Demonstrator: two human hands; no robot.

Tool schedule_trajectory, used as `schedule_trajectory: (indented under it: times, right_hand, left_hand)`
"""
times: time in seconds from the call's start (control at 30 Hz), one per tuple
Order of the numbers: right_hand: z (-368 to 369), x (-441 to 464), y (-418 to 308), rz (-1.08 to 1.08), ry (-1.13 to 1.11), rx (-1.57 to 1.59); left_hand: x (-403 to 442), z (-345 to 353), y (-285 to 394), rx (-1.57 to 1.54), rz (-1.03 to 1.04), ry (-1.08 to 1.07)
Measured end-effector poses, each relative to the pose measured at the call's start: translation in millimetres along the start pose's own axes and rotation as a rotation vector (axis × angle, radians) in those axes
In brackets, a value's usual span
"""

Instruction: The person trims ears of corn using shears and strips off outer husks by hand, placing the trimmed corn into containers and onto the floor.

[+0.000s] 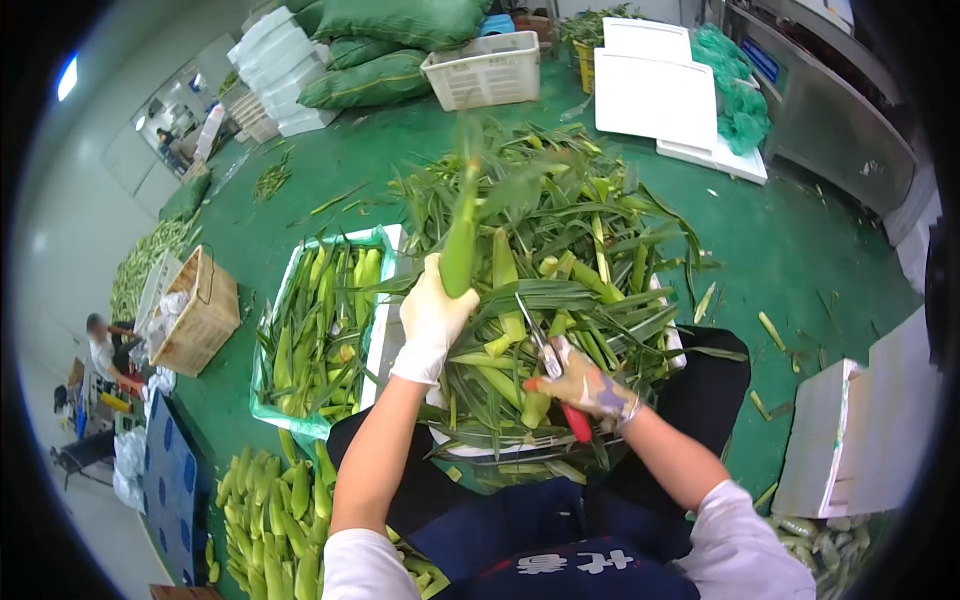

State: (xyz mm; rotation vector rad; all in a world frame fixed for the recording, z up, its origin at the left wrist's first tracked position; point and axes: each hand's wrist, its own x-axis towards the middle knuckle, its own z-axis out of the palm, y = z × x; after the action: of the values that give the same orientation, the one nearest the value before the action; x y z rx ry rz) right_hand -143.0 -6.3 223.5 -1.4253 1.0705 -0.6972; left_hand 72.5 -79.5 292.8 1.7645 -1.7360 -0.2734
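Observation:
My left hand (432, 312), in a pale glove, is closed round the lower end of a green corn ear (460, 245), whose leafy top is blurred. My right hand (585, 385), in a stained glove, grips red-handled scissors (578, 422); their metal blades point up and left over the leaves. Beneath both hands lies a big heap of corn husks and leaves (540, 200), with some ears among them. Left of the heap, a white box lined with green plastic (385, 325) holds trimmed ears (325, 300).
More corn ears (270, 520) are piled at the lower left, beside a blue pallet (170, 480). A beige crate (205, 315) stands farther left, near a seated person (105, 355). Green sacks (370, 75), a white crate (485, 75) and foam lids (655, 95) are at the back.

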Motion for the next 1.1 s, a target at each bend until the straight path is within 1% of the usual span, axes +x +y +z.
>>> schedule_trajectory:
  times: [0.03,0.07,0.13,0.17,0.2,0.23,0.27,0.33,0.37,0.4,0.47,0.5,0.53,0.57,0.6,0.63,0.67,0.7,0.73,0.77,0.8,0.83,0.87,0.9,0.93,0.97,1.0,1.03,1.07,1.1]
  right_hand:
    - [-6.9,7.1,-2.1,0.01,0.005,-0.127]
    - [-14.0,9.4,-13.8,-0.028,0.008,-0.092]
    - [-31.0,24.0,-15.1,-0.08,0.01,-0.123]
    - [-41.6,33.4,-7.4,-0.141,-0.022,-0.092]
    - [-49.0,37.7,-17.8,-0.203,-0.053,-0.059]
    - [-59.9,35.0,-28.4,-0.118,-0.216,0.023]
    - [-63.8,30.1,-33.3,-0.194,-0.184,-0.012]
    - [-54.3,13.7,-28.6,0.031,-0.179,0.358]
    - [-51.6,7.4,-27.4,0.125,-0.173,0.592]
    - [-51.1,-1.1,-27.8,0.126,-0.115,0.674]
    - [-50.3,-11.3,-33.9,0.113,-0.058,0.57]
    - [-52.7,-12.7,-32.9,0.1,-0.103,0.394]
    - [-49.4,-12.4,-34.3,-0.013,-0.075,0.269]
    - [-44.9,-11.2,-37.2,-0.128,-0.046,0.144]
    - [-39.2,-10.2,-50.1,-0.246,-0.017,0.015]
    - [-36.3,-13.0,-67.8,-0.151,-0.023,-0.083]
    - [-28.7,-10.3,-80.6,-0.18,-0.018,0.014]
    - [-19.5,-6.9,-90.9,-0.207,-0.011,0.114]
    - [-9.4,-2.1,-98.6,-0.234,-0.004,0.215]
    - [2.7,10.1,-95.4,-0.266,0.073,0.274]
    - [13.9,5.4,-111.0,-0.185,0.124,0.395]
    - [23.0,9.1,-114.1,-0.192,0.284,0.212]
    - [30.5,14.4,-115.4,-0.203,0.441,0.025]
    - [37.8,25.9,-110.5,-0.349,0.606,-0.153]
    - [36.6,28.7,-111.4,-0.48,0.629,-0.282]
    - [34.1,31.3,-108.1,-0.404,0.547,-0.374]
    - [31.2,35.9,-102.3,-0.33,0.459,-0.466]
    - [30.7,46.3,-95.8,-0.384,0.52,-0.491]
    - [34.7,58.4,-92.5,-0.438,0.579,-0.509]
    - [42.0,66.1,-100.8,-0.415,0.607,-0.59]
  left_hand:
    - [-6.5,0.5,1.8,0.068,0.07,-0.024]
    - [-12.3,1.6,2.3,0.132,0.14,-0.041]
    - [-26.7,0.7,7.3,0.307,0.255,-0.091]
    - [-34.9,0.8,10.8,0.383,0.305,-0.127]
    - [-42.0,0.9,11.9,0.46,0.355,-0.163]
    - [-46.5,5.5,6.5,0.412,0.355,-0.173]
    - [-48.6,6.7,4.1,0.36,0.364,-0.175]
    - [-48.5,4.4,-1.4,0.257,0.387,-0.174]
    - [-50.4,2.8,-3.4,0.148,0.366,-0.218]
    - [-54.3,-0.1,-5.5,0.039,0.341,-0.262]
    - [-55.4,-7.9,-5.9,-0.179,0.277,-0.343]
    - [-59.4,-13.3,-4.9,-0.297,0.225,-0.383]
    - [-64.7,-19.8,-2.9,-0.415,0.172,-0.422]
    - [-69.0,-28.0,5.4,-0.776,-0.004,-0.579]
    - [-73.0,-28.0,6.1,-0.835,-0.003,-0.594]
    - [-77.8,-28.1,6.7,-0.895,-0.001,-0.609]
    - [-82.4,-28.3,7.2,-0.956,0.0,-0.623]
    - [-84.4,-31.9,10.0,-0.885,0.027,-0.686]
    - [-89.2,-24.8,3.3,-0.922,0.086,-0.702]
    - [-97.2,-14.5,-0.9,-0.872,0.069,-0.648]
    - [-104.3,-9.1,1.1,-0.82,0.049,-0.594]
    - [-109.0,-9.7,1.2,-0.821,0.085,-0.544]
    - [-115.0,-21.2,14.5,-0.899,-0.02,-0.518]
    - [-119.6,-23.7,5.6,-0.826,-0.08,-0.412]
    - [-125.3,-27.1,-5.5,-0.756,-0.143,-0.301]
    - [-127.5,-37.7,-17.3,-0.972,-0.081,-0.182]
    - [-131.6,-60.9,-21.6,-1.011,-0.14,-0.015]
    - [-137.4,-70.9,-57.2,-1.083,-0.155,0.142]
    - [-148.8,-89.2,-77.9,-1.191,-0.32,0.309]
    - [-157.1,-92.1,-114.6,-1.405,-0.396,0.516]
